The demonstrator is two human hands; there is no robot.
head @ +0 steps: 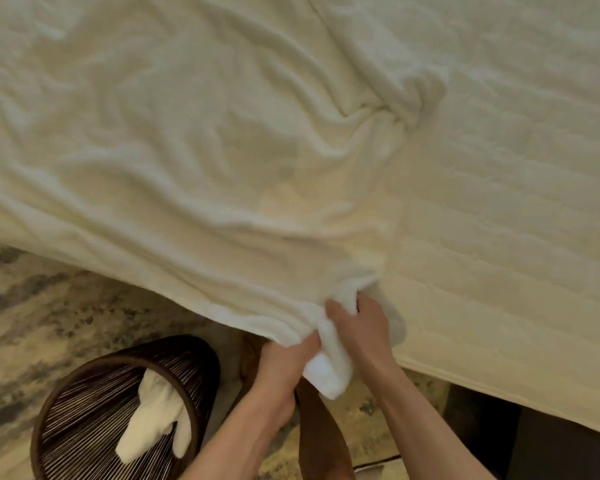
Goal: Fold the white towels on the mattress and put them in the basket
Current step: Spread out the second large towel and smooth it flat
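Gripping a bunched corner of the towel [205,150], the left hand [286,363] has its fingers curled tight, cloth pinched under them. Right hand [359,329] is just beside it on the same bunch, fingers curled into the cloth from above, a fold poking out by the thumb. Both hands are closed on cloth, low centre of the frame, at the near edge of the mattress [516,202]. A short rolled end of the corner hangs down between the wrists. Blur around the fingers, so how many are on the cloth is unclear. From the hands the towel fans up and left, rumpled, covering the upper left and centre; its lower edge runs diagonally above the floor [32,306]. A twisted clump of folds sits upper right of centre. Bare quilted mattress fills the right side. Basket [84,410], dark and ribbed, stands on the floor at lower left, near the left forearm but apart from it. Second towel [156,417] lies crumpled inside it
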